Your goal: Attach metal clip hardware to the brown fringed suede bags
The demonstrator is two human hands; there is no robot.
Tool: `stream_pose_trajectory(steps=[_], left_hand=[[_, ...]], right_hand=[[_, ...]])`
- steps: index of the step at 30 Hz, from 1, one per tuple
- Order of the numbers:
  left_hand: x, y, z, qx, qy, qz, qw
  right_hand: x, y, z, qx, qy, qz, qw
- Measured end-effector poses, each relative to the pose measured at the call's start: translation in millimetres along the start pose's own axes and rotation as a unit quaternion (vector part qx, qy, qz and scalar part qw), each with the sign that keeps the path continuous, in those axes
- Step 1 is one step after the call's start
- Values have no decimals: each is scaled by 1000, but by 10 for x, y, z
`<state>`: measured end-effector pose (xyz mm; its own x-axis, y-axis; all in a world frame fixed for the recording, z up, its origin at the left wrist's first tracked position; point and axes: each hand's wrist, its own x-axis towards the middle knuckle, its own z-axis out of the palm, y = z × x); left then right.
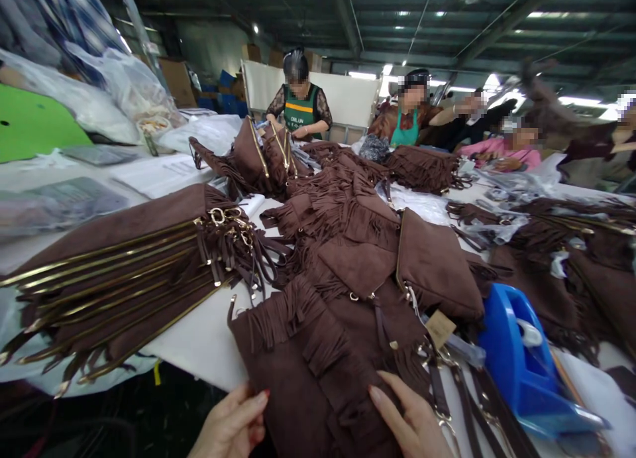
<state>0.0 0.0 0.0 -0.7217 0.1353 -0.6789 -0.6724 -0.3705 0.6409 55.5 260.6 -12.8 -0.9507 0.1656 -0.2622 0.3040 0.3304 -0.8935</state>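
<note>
A dark brown suede-like bag with rows of fringe point(298, 372) lies in front of me at the table's near edge. At its left edge is my left hand point(231, 421), closed, with the thumb and curled fingers pinching the border. My right hand point(410, 418) rests on the bag's right part, fingers stretched out over the fringe. Just beyond lie more brown pouches, one with a pointed flap point(358, 266) and one with a gold zip edge point(437, 266). Straps with metal clasps point(447, 378) run beside my right hand.
A stack of gold-zipped brown bags point(124, 246) sits at left. A blue tape dispenser point(517, 358) stands at right, near more brown bags point(546, 279). Several co-workers sit across the table, one in a green apron point(299, 110). Clear plastic bags point(124, 87) are piled at far left.
</note>
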Motion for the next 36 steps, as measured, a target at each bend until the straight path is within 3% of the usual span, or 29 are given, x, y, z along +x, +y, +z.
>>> stream_pose_trajectory(steps=[3, 6, 9, 12, 16, 19, 24, 26, 29, 36], left_hand=[[-33, -99, 162, 41, -22, 11, 999], [-61, -193, 295, 2, -21, 40, 999], [-61, -209, 349, -51, -32, 10, 998], [-21, -147, 361, -86, -35, -43, 995], [10, 25, 465, -93, -14, -24, 995], [-3, 187, 631, -103, 16, 26, 994], [26, 381, 877, -144, 27, 97, 985], [63, 411, 927, -159, 32, 101, 982], [116, 428, 956, -173, 38, 102, 979], [130, 441, 969, -183, 53, 94, 977]], right_hand=[[21, -53, -28, 26, -3, -3, 1000], [22, -87, -52, 22, 9, -11, 1000], [17, -145, -77, 44, 35, -5, 998], [38, -224, -100, 137, 36, 22, 990], [90, -290, -129, 345, 29, 78, 935], [72, -285, -102, 470, 62, 59, 878], [-119, -322, 88, 568, -5, 64, 821], [-202, -382, 169, 567, -6, 65, 821], [-273, -461, 237, 531, -42, 62, 844], [-285, -440, 215, 474, -135, 29, 870]])
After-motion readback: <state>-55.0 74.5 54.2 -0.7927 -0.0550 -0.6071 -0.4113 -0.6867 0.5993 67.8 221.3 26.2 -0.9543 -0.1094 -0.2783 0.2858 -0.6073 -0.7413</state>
